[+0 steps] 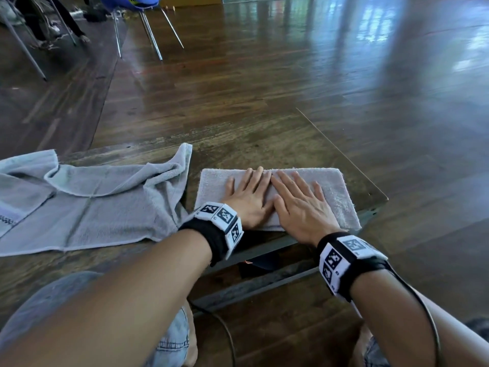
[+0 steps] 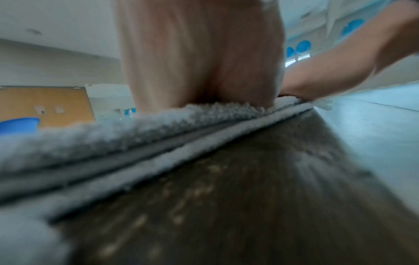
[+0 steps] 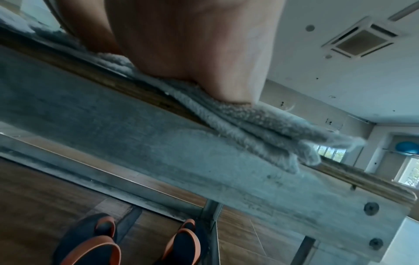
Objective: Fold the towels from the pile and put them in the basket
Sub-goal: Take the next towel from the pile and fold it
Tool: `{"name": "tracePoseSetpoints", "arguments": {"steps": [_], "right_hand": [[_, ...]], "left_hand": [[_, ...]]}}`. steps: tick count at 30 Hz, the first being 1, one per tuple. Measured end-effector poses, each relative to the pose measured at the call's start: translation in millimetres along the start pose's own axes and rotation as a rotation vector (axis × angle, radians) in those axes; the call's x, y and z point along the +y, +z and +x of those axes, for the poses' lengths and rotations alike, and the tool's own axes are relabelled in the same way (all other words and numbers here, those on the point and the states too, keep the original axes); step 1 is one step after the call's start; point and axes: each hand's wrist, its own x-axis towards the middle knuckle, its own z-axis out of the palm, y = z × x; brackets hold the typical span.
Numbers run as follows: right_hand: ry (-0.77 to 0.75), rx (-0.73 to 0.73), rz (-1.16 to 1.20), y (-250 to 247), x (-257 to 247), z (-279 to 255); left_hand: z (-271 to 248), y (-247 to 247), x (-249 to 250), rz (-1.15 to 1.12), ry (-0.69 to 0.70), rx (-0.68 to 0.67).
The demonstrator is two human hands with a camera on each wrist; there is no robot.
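A folded pale grey towel (image 1: 333, 192) lies as a flat rectangle near the right end of the glass-topped table (image 1: 264, 144). Both hands press flat on it, side by side, fingers straight. My left hand (image 1: 248, 193) covers the towel's left half, my right hand (image 1: 299, 205) its middle. In the left wrist view the left hand (image 2: 199, 53) rests on the towel's layered edge (image 2: 136, 132). In the right wrist view the right hand (image 3: 192, 44) bears on the towel's stacked layers (image 3: 260, 125). An unfolded grey towel (image 1: 87, 202) lies crumpled to the left. No basket is in view.
The table's right corner (image 1: 381, 200) lies just beyond the folded towel. Chair legs (image 1: 150, 30) and a blue seat (image 1: 127, 1) stand on the wooden floor far behind. Shoes with orange trim (image 3: 97, 242) show under the table. A cable (image 1: 428, 308) runs from my right wrist.
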Motion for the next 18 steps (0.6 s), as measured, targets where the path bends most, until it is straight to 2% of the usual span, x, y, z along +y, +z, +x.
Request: {"name": "tracePoseSetpoints", "arguments": {"steps": [5,10,18], "right_hand": [[0.047,-0.037,-0.022,-0.7,6.1,-0.1],[0.087,-0.081,-0.037,-0.9,12.5,3.7],[0.246,-0.150,-0.074,-13.0,29.5,-0.5]], "left_hand": [[-0.7,-2.5,-9.6,0.003,0.014,-0.052],[-11.0,-8.9,-23.7,-0.027,-0.042,-0.112],[-27.1,-16.4,-43.8,-0.053,-0.106,-0.115]]}}
